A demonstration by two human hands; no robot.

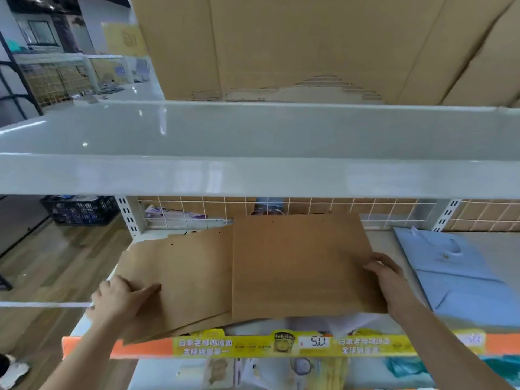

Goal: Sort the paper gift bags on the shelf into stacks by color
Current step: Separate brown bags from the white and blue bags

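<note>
A white metal shelf (pixel 380 240) carries the bags, under an upper shelf (pixel 225 136) loaded with a big cardboard box (pixel 281 46). On the left half of the lower shelf lies a fanned stack of brown bags (pixel 183 277), flat, its long side slanting from front-left to back-right, its near corner hanging just over the orange and yellow price strip (pixel 281 346). A single brown bag (pixel 301 266) lies flat overlapping the stack's right edge, roughly square to the shelf front. To the right, apart from it, blue bags (pixel 455 277) lie flat with bare shelf beyond them toward the wire grid back (pixel 309 209). The right hand (pixel 389 280) grips the single bag's right edge, thumb on top and fingers curled underneath. The left hand (pixel 118 299) holds the stack's left corner, thumb lying on top, the other fingers hidden below.
</note>
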